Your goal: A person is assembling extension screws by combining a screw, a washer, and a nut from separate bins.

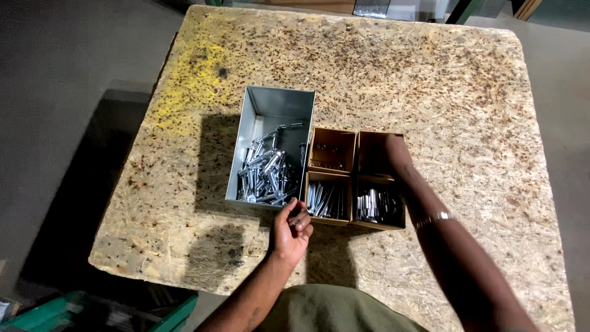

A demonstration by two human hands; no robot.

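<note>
Chipboard table [430,92], bare beyond both hands. Metal bin [264,110] of loose bolts [267,175] just ahead of left hand [291,230]. Four cardboard boxes [332,150] between the hands. Left hand loosely curled at the near box rim, small metal piece apparently pinched. Right hand [396,157] reaches into far-right box, grip hidden. Best to drop pieces low, one kind per box.

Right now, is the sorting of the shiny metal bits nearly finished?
Not nearly, it seems. The two near boxes already hold rows of sorted pieces, and the far-left box has a few. In hand: the left hand grips something small by the tray's corner, and the right hand reaches into the far-right box. Left: a big pile in the tray.
</note>
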